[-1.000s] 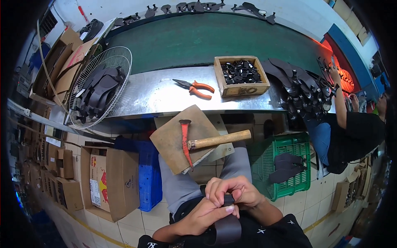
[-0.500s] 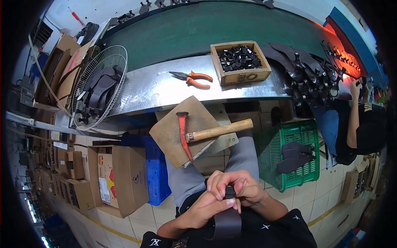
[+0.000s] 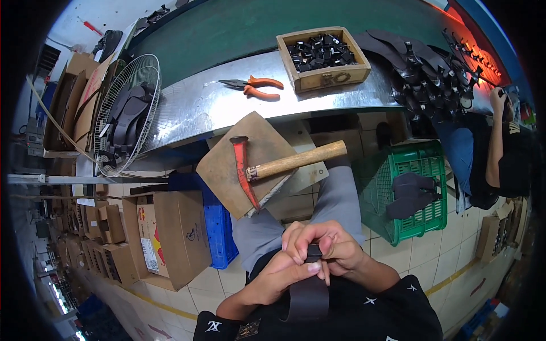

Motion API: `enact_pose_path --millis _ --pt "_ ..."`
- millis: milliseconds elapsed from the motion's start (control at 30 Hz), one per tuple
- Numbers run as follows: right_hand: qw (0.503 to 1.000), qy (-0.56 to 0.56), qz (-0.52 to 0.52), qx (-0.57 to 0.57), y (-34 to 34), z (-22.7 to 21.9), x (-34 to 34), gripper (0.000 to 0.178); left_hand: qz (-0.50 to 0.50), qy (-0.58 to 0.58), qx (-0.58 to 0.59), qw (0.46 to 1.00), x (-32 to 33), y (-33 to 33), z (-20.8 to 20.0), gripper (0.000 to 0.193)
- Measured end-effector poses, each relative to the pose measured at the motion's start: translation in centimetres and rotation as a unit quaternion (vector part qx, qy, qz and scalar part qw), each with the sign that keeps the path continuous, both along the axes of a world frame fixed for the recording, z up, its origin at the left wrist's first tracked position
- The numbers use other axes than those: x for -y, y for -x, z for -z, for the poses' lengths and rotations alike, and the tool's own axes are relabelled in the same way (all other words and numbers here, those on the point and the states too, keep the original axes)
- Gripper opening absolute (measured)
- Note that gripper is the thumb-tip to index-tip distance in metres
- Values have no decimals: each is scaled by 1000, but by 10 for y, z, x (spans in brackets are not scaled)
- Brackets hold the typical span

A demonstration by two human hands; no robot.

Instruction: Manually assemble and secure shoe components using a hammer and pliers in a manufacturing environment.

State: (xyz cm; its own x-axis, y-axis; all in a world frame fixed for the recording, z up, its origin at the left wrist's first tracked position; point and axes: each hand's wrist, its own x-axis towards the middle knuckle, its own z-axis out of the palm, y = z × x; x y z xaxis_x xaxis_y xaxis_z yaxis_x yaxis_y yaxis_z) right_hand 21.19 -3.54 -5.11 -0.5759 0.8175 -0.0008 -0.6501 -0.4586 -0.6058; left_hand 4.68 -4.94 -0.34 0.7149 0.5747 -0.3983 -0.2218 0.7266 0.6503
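Close to my body, my left hand point(image 3: 283, 273) and my right hand point(image 3: 333, 244) are closed together around a dark brown shoe sole point(image 3: 308, 301). Its broad smooth part hangs down below my fingers against my black shirt. Between the fingertips shows a small black block point(image 3: 313, 252), perhaps the heel end; my fingers hide how it meets the sole. Beyond my hands, a hammer point(image 3: 241, 170) with a red head and wooden handle lies on a worn tan square pad point(image 3: 216, 162) over my lap.
On the metal bench point(image 3: 193, 113) lie orange-handled pliers point(image 3: 264, 90), a wooden box point(image 3: 335, 79) of small black pieces, and piled soles point(image 3: 432, 79). A wire basket point(image 3: 156, 85) of soles stands left. A green crate point(image 3: 418, 224), cardboard box point(image 3: 187, 238) and blue crate point(image 3: 224, 241) flank me; a co-worker point(image 3: 509, 153) sits right.
My view has tilted and shifted slightly, so the bench items appear higher and further left. Both hands keep their grip on the sole, with little change in the fingers.
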Motion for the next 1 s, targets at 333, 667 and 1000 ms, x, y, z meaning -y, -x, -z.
enact_pose_path --millis 333,667,1000 --pt "997 -11 35 64 -6 -2 -18 69 -34 -30 -30 999 -14 2 -15 27" --pt "655 -506 192 527 -140 2 -6 24 -333 -382 -297 809 -47 84 -22 40" --pt "372 -170 502 762 -286 -75 -99 31 -681 -345 -514 391 -147 246 -50 77"
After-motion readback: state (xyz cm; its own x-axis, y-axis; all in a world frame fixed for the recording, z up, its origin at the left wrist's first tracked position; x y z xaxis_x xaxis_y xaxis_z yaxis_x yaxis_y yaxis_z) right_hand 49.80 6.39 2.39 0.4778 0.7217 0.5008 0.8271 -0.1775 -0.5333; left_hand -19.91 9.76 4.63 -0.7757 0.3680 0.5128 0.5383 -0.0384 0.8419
